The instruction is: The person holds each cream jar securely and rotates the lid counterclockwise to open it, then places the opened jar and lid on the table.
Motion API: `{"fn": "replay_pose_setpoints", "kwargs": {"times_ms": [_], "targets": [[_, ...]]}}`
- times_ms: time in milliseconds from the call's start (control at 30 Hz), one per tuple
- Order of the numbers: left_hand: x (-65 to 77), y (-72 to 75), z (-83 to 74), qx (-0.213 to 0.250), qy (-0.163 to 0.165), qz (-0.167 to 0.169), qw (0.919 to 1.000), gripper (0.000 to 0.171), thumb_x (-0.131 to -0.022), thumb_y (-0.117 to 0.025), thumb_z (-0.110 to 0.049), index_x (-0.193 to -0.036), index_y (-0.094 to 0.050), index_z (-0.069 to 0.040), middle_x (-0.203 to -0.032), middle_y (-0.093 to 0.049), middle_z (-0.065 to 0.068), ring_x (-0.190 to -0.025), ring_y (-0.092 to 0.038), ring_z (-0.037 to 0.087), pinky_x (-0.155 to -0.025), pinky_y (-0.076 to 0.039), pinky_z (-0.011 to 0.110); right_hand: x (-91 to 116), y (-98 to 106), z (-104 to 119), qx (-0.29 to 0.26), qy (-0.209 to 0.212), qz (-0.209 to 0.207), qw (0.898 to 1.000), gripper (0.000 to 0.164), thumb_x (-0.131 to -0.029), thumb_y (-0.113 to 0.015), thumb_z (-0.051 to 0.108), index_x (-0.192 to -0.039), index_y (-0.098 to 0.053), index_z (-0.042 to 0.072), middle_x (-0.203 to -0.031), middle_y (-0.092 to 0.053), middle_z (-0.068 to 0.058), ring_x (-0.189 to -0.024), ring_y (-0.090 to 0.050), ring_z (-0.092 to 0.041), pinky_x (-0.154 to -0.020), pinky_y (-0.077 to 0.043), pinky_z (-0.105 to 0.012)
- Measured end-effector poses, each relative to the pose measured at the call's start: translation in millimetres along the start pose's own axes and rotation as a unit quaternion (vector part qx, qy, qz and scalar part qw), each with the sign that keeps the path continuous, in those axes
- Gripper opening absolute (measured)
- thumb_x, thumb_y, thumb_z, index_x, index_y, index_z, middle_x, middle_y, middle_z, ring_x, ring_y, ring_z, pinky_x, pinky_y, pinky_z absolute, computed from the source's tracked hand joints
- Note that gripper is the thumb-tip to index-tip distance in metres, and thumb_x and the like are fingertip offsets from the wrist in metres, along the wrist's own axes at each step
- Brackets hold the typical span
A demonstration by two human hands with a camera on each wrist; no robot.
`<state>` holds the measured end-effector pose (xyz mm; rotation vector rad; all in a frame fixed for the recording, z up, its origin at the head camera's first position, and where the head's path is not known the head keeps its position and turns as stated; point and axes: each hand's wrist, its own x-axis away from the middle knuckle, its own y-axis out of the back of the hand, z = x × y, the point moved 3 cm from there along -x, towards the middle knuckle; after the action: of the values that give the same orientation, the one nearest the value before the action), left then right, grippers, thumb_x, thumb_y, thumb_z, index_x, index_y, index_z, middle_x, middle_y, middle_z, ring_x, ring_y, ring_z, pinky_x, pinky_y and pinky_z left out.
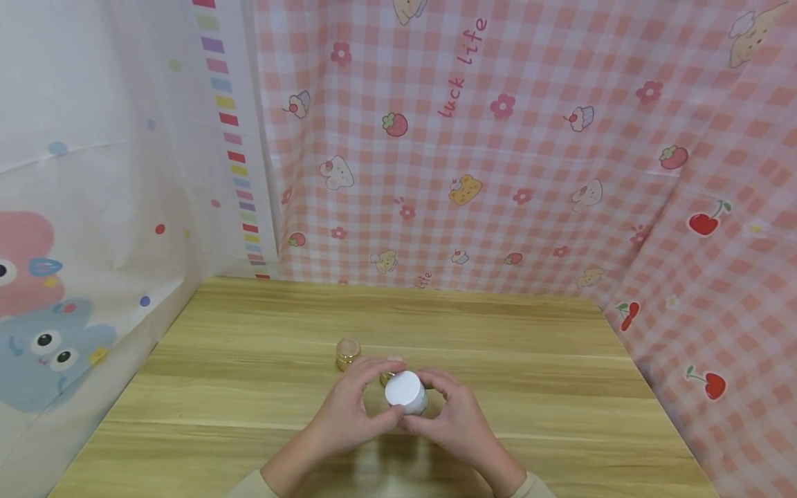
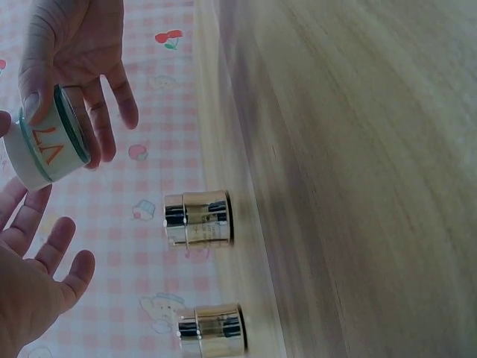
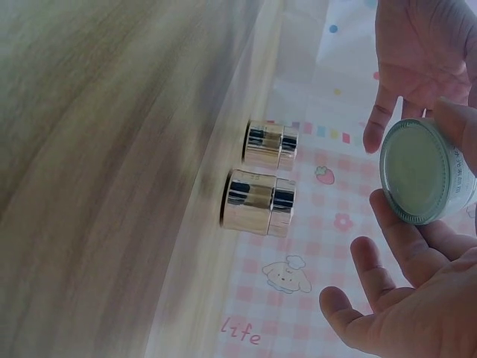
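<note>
A white-lidded jar (image 1: 405, 392) is held between both hands, raised above the table. Its pale body (image 2: 56, 145) has a green band and orange letters, and its round base (image 3: 416, 171) faces the right wrist camera. My left hand (image 1: 350, 409) pinches the jar at the lid end with thumb and fingers. On the other side, my right hand (image 1: 459, 416) grips the body between thumb and fingers. Beyond the hands stand two shiny gold jars: one gold jar (image 1: 348, 353) beside the left fingers, and another gold jar (image 3: 257, 203) mostly hidden behind the white-lidded jar in the head view.
The wood-grain table (image 1: 529, 360) extends on all sides of the hands. A pink checked cloth (image 1: 436, 152) hangs along the back and right edges, and a white cartoon-print cloth (image 1: 124, 207) hangs at the left.
</note>
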<state>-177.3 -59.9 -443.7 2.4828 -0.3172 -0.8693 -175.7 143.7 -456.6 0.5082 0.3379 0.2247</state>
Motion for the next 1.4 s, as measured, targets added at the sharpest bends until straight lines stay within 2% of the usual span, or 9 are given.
{"fn": "replay_pose_setpoints", "kwargs": {"times_ms": [267, 533, 833, 1033, 1400], "targets": [[0.3, -0.8, 1.4, -0.001, 0.001, 0.000, 1.0000, 0.055, -0.085, -0.088, -0.023, -0.137, -0.068, -0.023, -0.138, -0.071, -0.007, -0.132, -0.062, 0.019, -0.109, -0.055, 0.049, 0.4, -0.6, -0.9, -0.003, -0.013, -0.004, 1.000, 0.053, -0.078, -0.097, 0.035, -0.125, -0.075, 0.024, -0.119, -0.076, 0.009, -0.119, -0.067, -0.018, -0.108, -0.049, -0.061], [0.3, -0.8, 1.3, -0.003, 0.003, -0.002, 1.0000, 0.055, -0.085, -0.088, -0.023, -0.136, -0.069, -0.023, -0.137, -0.071, -0.006, -0.131, -0.062, 0.019, -0.108, -0.055, 0.048, 0.3, -1.1, -1.4, 0.000, -0.017, -0.007, 1.000, 0.054, -0.077, -0.097, 0.035, -0.125, -0.076, 0.024, -0.118, -0.076, 0.009, -0.119, -0.067, -0.016, -0.108, -0.049, -0.058], [0.6, -1.4, 1.1, -0.002, 0.006, 0.000, 1.0000, 0.055, -0.085, -0.088, -0.023, -0.136, -0.068, -0.024, -0.137, -0.071, -0.007, -0.131, -0.061, 0.018, -0.107, -0.055, 0.047, 0.4, -1.4, -1.8, -0.002, -0.016, 0.000, 1.000, 0.054, -0.079, -0.096, 0.037, -0.126, -0.075, 0.023, -0.122, -0.076, 0.008, -0.122, -0.067, -0.019, -0.109, -0.049, -0.061], [1.4, -1.7, 1.2, 0.000, 0.018, -0.003, 0.9998, 0.053, -0.085, -0.090, -0.026, -0.134, -0.069, -0.025, -0.138, -0.070, -0.007, -0.130, -0.061, 0.017, -0.107, -0.055, 0.047, 0.9, -1.9, -1.1, -0.003, -0.011, 0.005, 1.000, 0.055, -0.079, -0.096, 0.034, -0.128, -0.074, 0.022, -0.122, -0.076, 0.007, -0.121, -0.067, -0.022, -0.107, -0.049, -0.067], [1.9, -2.0, 0.8, 0.000, 0.031, 0.002, 0.9995, 0.051, -0.085, -0.089, -0.029, -0.133, -0.069, -0.026, -0.138, -0.070, -0.008, -0.130, -0.059, 0.015, -0.106, -0.055, 0.046, 1.8, -2.0, -1.5, -0.002, -0.011, 0.005, 1.000, 0.055, -0.079, -0.096, 0.035, -0.128, -0.074, 0.022, -0.122, -0.076, 0.007, -0.121, -0.066, -0.022, -0.107, -0.049, -0.068]]}}
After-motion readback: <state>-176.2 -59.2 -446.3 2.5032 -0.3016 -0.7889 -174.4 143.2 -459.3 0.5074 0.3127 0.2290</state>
